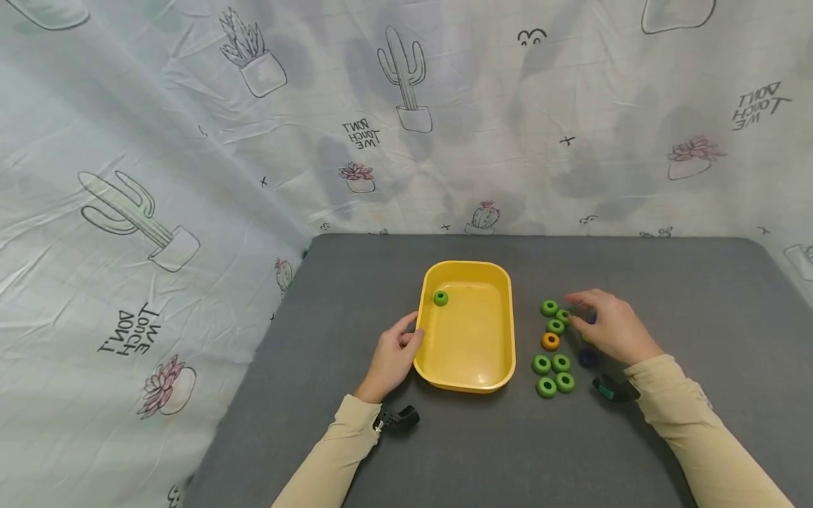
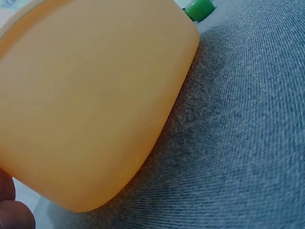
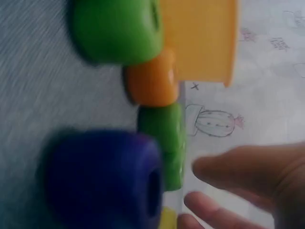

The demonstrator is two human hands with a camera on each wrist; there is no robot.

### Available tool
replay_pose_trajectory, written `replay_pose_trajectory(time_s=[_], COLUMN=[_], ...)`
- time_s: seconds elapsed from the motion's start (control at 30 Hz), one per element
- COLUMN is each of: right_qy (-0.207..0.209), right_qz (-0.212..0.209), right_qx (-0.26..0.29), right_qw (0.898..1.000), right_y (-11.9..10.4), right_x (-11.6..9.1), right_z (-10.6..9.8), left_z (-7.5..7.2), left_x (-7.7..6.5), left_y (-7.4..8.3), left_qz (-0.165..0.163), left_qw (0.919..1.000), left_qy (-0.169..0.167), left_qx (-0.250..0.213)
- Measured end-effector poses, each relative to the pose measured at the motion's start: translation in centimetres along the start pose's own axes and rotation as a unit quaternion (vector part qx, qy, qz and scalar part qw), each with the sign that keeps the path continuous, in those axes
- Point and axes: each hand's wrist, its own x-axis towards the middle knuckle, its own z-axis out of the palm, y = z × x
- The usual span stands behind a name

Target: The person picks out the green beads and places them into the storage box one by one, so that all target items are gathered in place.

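My left hand (image 1: 390, 361) grips the left rim of a yellow plastic tray (image 1: 473, 342), thumb over the edge. One green bead (image 1: 435, 300) with a hole lies inside the tray, near its far left corner. Over a cluster of thick holed beads on the right is my right hand (image 1: 612, 328), fingers apart and extended, with nothing visible between them. Green beads (image 1: 541, 393) and one orange bead (image 1: 550, 348) make up most of the cluster. Dark blue beads (image 3: 95, 181) lie near and partly under the right hand. A yellow piece (image 3: 167, 219) is mostly hidden.
Everything rests on a grey cloth-covered table (image 1: 470, 451). A white curtain (image 1: 305, 92) printed with cacti hangs behind it and along the left side. Each wrist wears a black strap (image 1: 399, 420).
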Motion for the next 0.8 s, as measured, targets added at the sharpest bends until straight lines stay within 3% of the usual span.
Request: replay_pose_trajectory(time_s=[0.23, 0.8], right_qy=[-0.007, -0.008], right_qz=[-0.02, -0.022], right_qx=[-0.013, -0.011], right_qw=[1.0, 1.0], right_y=[-0.12, 0.24], right_x=[0.24, 0.46], right_z=[0.7, 1.08], left_z=[-0.01, 0.06], left_x=[-0.03, 0.06], left_y=[-0.17, -0.35], left_qz=[-0.003, -0.003], left_qw=[0.9999, 1.0], left_qy=[0.001, 0.001], left_qx=[0.013, 0.009])
